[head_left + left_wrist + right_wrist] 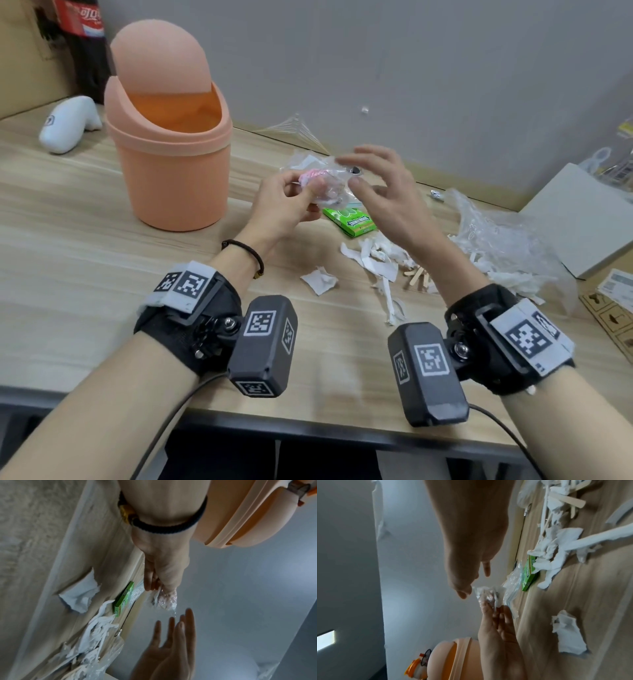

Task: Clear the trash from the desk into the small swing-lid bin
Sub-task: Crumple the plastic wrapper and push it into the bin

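The left hand (pixel 287 202) holds a crumpled wad of clear plastic wrap (pixel 325 186) with something pink showing inside it, raised above the tabletop (pixel 85 240) just right of the peach swing-lid bin (pixel 171 164); its fingers (pixel 489 609) and thumb are pinched together on the near end of the wad. The right hand (pixel 380 192) hovers just beside the wad with its fingers spread and relaxed, gripping nothing; whether a fingertip brushes the film I cannot tell. The wad looks very light, soft and springy, so I would expect it to puff open or slide out of a loose pinch, and the film is likely slick; taking it around its bunched middle, not by a stray edge, should hold it better. The bin's lid stands tipped, leaving its mouth open toward the hands, so such a light wad could probably go straight in without pressing on the flap. Left on the tabletop are a green chewing-gum box (pixel 351 221), torn white tissue strips (pixel 376 260), a crumpled tissue piece (pixel 320 281), flat wooden sticks (pixel 416 275) and a large clear plastic bag (pixel 507 243), all light, the strips best gathered in bunches.
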Available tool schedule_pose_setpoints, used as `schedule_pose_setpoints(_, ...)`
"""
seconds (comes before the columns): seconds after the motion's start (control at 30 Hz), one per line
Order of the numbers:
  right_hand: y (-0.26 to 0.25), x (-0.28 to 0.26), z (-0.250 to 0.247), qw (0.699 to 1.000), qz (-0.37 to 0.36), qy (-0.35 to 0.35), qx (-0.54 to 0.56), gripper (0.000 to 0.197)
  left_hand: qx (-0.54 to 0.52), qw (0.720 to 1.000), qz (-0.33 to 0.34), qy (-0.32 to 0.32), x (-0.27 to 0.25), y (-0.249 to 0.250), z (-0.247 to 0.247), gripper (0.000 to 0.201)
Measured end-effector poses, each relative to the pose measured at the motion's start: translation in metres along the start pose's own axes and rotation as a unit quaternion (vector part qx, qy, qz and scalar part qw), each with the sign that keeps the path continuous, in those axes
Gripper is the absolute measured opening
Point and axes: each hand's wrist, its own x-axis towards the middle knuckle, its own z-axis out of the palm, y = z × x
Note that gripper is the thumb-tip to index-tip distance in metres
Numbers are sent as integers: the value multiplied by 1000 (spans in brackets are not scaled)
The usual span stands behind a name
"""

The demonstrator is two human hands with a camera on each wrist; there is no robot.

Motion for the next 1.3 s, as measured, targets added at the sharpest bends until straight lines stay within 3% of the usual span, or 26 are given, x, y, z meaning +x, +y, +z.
schedule_pose_setpoints(0.13, 3, 6, 11, 995, 18, -68, -72, 36, -13, 999, 16, 26, -1, -2, 1, 15)
schedule_pose_setpoints(0.23, 4, 5, 15, 992, 50, -116, -3, 31, -18, 999, 31, 35, -2, -2, 0, 13)
schedule_pose_setpoints(0.33, 0, 3, 19, 978, 114, -152, 89, 37, -21, 998, 41, 41, -3, -1, 1, 14)
schedule_pose_setpoints(0.43, -6, 4, 23, 968, 130, -137, 168, 37, -30, 997, 48, 49, -3, -1, 1, 20)
schedule_pose_setpoints(0.57, -16, 6, 29, 967, 98, -69, 225, 29, -68, 995, 59, 42, -5, 2, 2, 18)
schedule_pose_setpoints(0.87, -8, 9, 17, 980, 106, 32, 167, 19, -51, 992, 75, -85, -13, 5, 9, 27)
schedule_pose_setpoints(0.93, -5, 5, 15, 975, 112, 25, 191, 17, -22, 993, 82, -87, -11, 4, 6, 26)
schedule_pose_setpoints(1.1, -2, -8, 8, 962, 118, -8, 248, 16, 20, 994, 103, -17, -9, 6, 3, 29)
schedule_pose_setpoints(1.3, -4, -12, -5, 961, 111, -37, 252, 15, 20, 989, 93, -112, -15, 21, 0, 36)
